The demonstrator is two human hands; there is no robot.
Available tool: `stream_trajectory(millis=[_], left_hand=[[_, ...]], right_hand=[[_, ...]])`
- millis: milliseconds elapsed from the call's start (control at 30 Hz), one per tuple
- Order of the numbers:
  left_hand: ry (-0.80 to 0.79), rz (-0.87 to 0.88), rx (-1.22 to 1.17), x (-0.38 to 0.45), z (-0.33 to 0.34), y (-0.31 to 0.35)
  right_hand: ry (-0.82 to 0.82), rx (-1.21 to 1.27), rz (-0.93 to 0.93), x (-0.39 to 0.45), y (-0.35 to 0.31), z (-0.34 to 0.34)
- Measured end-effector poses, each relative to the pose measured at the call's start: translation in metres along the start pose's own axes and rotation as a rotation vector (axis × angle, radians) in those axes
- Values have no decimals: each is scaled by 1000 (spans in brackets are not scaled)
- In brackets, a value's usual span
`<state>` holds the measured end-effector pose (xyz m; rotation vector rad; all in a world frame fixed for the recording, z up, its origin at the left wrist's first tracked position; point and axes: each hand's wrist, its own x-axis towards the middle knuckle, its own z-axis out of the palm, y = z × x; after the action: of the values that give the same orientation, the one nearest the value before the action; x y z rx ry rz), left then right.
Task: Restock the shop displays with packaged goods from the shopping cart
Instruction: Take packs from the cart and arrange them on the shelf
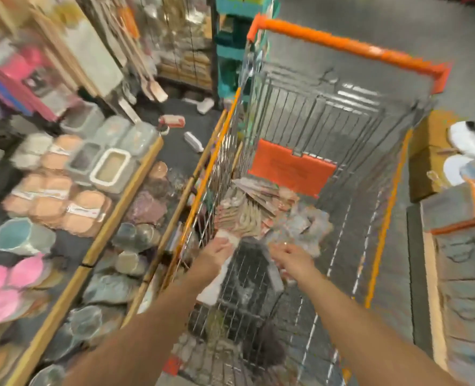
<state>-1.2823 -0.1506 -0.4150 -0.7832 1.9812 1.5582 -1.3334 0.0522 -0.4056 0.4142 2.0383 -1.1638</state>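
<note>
Both hands reach down into the shopping cart [328, 112] from my vantage: the left hand [214, 253] has its fingers curled round the edge of a white-backed package [216, 282], and the right hand [292, 259] hangs just beside it over the same flat pack, fingers loosely bent; I cannot tell through the blur whether it grips anything. Beyond my hands, a heap of packaged goods [261, 207] lies on the cart's wire floor, below the orange panel [292, 169] of the folded seat flap. An orange handle [350, 47] runs across the far end. To the left, the display shelf [113, 215], edged in wood, holds peach-coloured packs [55, 201], pink ones [10, 285] and lidded grey containers [102, 162].
</note>
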Motion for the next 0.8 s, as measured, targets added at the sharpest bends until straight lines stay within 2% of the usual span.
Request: stream_trajectory(millis=[100, 200, 233, 300, 400, 467, 567, 667, 800], left_hand=[[22, -143, -27, 22, 15, -27], [134, -236, -42, 36, 24, -67], [161, -276, -18, 43, 28, -85], [190, -337, 178, 53, 34, -125], [280, -322, 350, 53, 42, -136], [278, -315, 354, 59, 46, -140], [297, -373, 331, 67, 53, -144], [255, -415, 186, 70, 61, -153], [61, -469, -2, 68, 67, -161]], right_hand=[[-54, 14, 119, 34, 48, 34], [-104, 22, 133, 68, 83, 60], [-105, 42, 142, 79, 90, 67], [-108, 93, 186, 96, 100, 81], [-156, 153, 205, 117, 106, 95], [-249, 134, 163, 125, 103, 99], [-285, 173, 139, 135, 106, 102], [-357, 192, 260, 133, 120, 106], [-524, 380, 490, 111, 147, 120]])
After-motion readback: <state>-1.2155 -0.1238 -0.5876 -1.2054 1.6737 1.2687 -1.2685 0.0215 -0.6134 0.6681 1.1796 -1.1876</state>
